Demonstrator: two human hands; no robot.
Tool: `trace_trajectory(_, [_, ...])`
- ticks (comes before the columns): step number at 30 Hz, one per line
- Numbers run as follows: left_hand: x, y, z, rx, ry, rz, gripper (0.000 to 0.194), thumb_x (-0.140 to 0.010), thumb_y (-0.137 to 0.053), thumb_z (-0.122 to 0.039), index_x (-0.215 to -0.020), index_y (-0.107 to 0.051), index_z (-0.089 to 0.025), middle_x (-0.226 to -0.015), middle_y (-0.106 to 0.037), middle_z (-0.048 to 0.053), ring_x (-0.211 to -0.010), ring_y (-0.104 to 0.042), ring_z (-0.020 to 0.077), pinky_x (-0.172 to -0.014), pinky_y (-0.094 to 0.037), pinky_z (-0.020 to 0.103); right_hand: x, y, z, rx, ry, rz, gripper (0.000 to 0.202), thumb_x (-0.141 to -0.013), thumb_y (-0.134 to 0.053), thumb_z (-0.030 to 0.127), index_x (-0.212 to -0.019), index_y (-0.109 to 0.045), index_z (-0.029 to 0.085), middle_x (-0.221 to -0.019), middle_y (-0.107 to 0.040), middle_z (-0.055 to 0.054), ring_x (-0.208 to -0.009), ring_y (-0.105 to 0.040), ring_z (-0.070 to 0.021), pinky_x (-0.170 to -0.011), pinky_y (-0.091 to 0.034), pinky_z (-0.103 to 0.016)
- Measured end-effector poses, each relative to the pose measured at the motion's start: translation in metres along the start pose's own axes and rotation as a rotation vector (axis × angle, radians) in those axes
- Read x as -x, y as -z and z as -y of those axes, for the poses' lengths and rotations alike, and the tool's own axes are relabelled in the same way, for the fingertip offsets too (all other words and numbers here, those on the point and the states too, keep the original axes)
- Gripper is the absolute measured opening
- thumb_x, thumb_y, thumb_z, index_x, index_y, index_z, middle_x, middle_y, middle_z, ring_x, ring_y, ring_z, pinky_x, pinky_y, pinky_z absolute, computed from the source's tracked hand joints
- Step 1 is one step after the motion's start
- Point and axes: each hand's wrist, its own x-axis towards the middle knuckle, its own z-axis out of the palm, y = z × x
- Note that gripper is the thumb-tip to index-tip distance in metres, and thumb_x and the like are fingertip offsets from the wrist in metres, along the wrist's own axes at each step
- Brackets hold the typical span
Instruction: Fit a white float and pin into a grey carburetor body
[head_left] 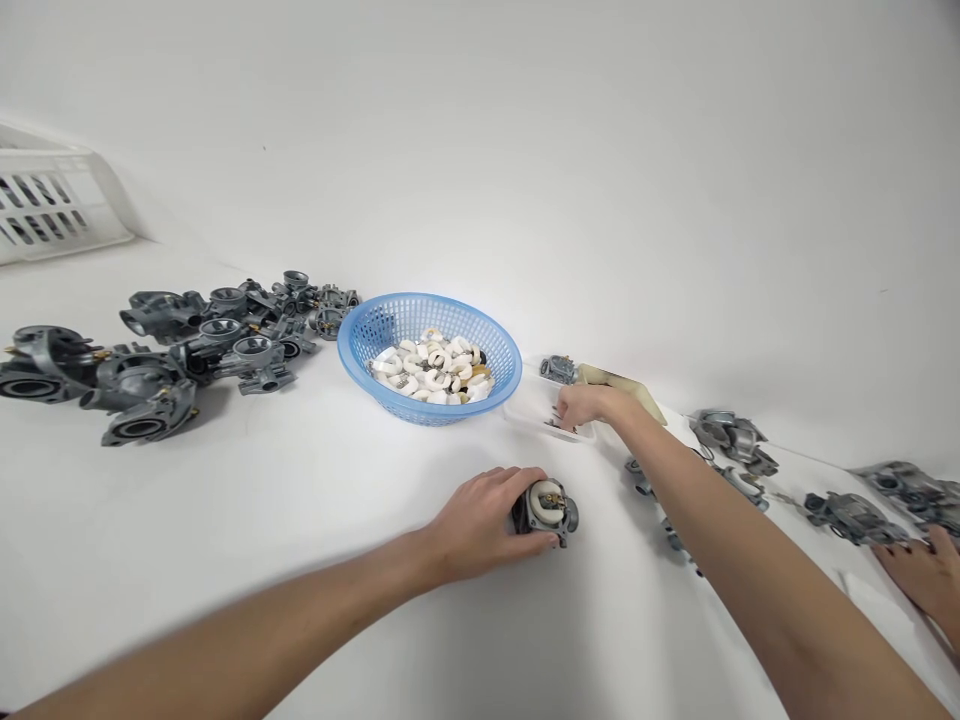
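Observation:
My left hand (487,522) is wrapped round a carburetor (570,512) on the white table, its open side facing up. A white ring-shaped float (547,502) sits in it, with brass parts in the middle. Farther back, my right hand (583,404) reaches into a shallow clear tray (525,412) that has small dark parts in it. Its fingers are drawn together, and whatever they pinch is too small to make out. Just left of the tray stands a blue basket (427,413) filled with white floats (437,378) and a few tan and black ones.
Several carburetors (255,362) crowd the table at the left, below a white slatted crate (67,215). More carburetors (731,435) lie right of my right forearm. A pale yellowish piece (626,385) rests behind the tray. Another person's hand (926,575) is at the right edge.

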Motion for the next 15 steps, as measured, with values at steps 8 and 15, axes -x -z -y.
trace_trajectory(8, [0.0, -0.001, 0.002, 0.001, -0.006, -0.002, 0.054, -0.087, -0.072, -0.053, -0.133, -0.057, -0.028, -0.118, -0.071, 0.005, -0.104, -0.068, 0.0278, -0.091, -0.053, 0.039, 0.018, 0.021, -0.008, -0.011, 0.089, 0.066, 0.028, -0.101, -0.064, 0.037, -0.121, -0.066, 0.017, -0.123, -0.067, -0.008, -0.104, -0.068, -0.0231, -0.089, -0.059, -0.042])
trace_trajectory(15, [0.0, -0.002, 0.003, 0.003, -0.012, -0.005, 0.054, -0.087, -0.072, -0.053, -0.133, -0.058, -0.028, -0.117, -0.071, 0.006, -0.103, -0.067, 0.0277, -0.092, -0.052, 0.039, 0.024, 0.016, -0.003, -0.12, 0.136, 0.008, 0.023, -0.101, -0.064, 0.036, -0.111, -0.069, 0.016, -0.112, -0.071, -0.006, -0.095, -0.07, -0.0193, -0.083, -0.06, -0.037])
